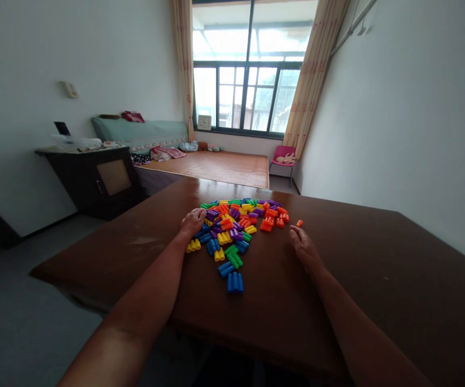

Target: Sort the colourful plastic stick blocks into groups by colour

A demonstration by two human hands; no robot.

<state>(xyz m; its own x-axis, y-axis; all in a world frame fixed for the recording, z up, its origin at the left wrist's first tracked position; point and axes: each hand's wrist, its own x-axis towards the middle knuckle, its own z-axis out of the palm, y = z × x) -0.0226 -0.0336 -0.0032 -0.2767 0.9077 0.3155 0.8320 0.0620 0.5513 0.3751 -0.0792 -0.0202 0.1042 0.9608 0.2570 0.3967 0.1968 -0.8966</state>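
A heap of plastic toy building pieces [236,220] in orange, yellow, green, blue and purple lies on the brown table. They look like short tubes joined side by side. My left hand [193,222] rests at the heap's left edge, palm down, its fingers loosely curved against purple and blue pieces; no firm grip shows. On the right, my right hand [304,247] lies on the tabletop with its fingers stretched forward. Just beyond those fingertips is a single small orange piece [299,223]. Nearest me sits a blue three-tube piece [235,282], below green and blue ones.
The dark, glossy table [377,258] has its near edge just in front of me. Behind it stand a low bed [232,164] and a pink chair [283,156] with a soft toy. A dark cabinet [91,177] is at the left, and white walls flank the window.
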